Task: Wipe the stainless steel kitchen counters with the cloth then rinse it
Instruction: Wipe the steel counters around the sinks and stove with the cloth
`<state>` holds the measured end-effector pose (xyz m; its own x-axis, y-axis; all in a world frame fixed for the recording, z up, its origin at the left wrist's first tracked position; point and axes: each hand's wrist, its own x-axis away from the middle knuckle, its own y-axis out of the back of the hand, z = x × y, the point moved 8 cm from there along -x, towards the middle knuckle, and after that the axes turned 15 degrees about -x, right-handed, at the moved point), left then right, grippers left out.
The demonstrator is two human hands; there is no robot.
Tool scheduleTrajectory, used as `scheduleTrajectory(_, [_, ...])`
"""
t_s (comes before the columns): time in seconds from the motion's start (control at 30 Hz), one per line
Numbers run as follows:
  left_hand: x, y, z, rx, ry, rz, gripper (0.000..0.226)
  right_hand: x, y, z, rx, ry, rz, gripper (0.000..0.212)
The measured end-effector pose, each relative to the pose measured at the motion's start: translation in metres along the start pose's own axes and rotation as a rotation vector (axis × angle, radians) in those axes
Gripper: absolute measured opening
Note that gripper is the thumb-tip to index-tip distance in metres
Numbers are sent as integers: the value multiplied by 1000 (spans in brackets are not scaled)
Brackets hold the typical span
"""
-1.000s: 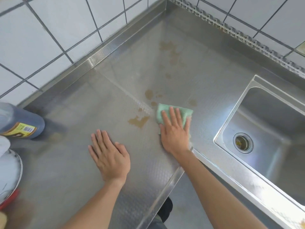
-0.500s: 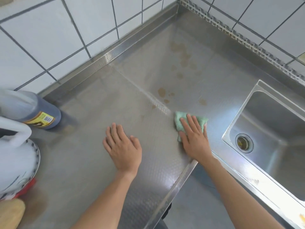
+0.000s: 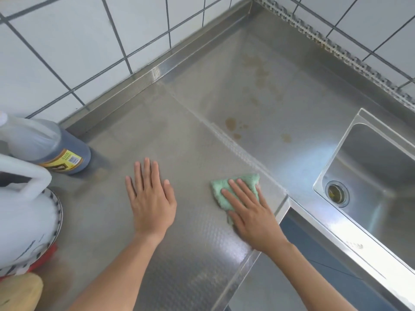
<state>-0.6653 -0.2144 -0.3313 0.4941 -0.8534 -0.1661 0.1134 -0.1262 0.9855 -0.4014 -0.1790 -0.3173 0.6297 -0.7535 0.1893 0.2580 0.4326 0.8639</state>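
Your right hand (image 3: 251,212) presses flat on the green cloth (image 3: 233,187), left hand (image 3: 152,198) flat on the counter (image 3: 292,97): cloth looks soft, light, probably damp, so bunch its middle to lift.

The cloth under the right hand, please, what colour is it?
Light green cloth, clearest in the head view.

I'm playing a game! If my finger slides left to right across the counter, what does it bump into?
White jug → dark bottle → left hand → green cloth under the right hand → sink.
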Motion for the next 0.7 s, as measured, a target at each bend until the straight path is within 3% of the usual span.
scheduleTrajectory(0.1, [0, 1, 0, -6, 5, -10, 59, -28, 27, -41, -101, -306, -144, 53])
scheduleTrajectory(0.2, [-1, 0, 0, -7, 8, -6, 60, -88, 30, -29, -184, -615, -291, 55])
scheduleTrajectory(0.27, [-2, -1, 0, -4, 15, -3, 61, -130, 16, 10, -186, -536, -264, 56])
scheduleTrajectory(0.37, [-1, -2, 1, 15, 21, 3, 61, -147, -15, 77, -132, -259, -144, 54])
scheduleTrajectory(0.53, [-1, 2, 0, 38, 15, 11, 61, -60, -26, 74, -43, 50, 32, 51])
scheduleTrajectory(0.63, [0, 5, 0, 52, 18, 20, 60, -13, -3, 13, -44, -4, 53, 52])
scheduleTrajectory(0.7, [0, 5, 0, 54, 18, 25, 60, -12, 18, -31, -100, -167, 4, 52])
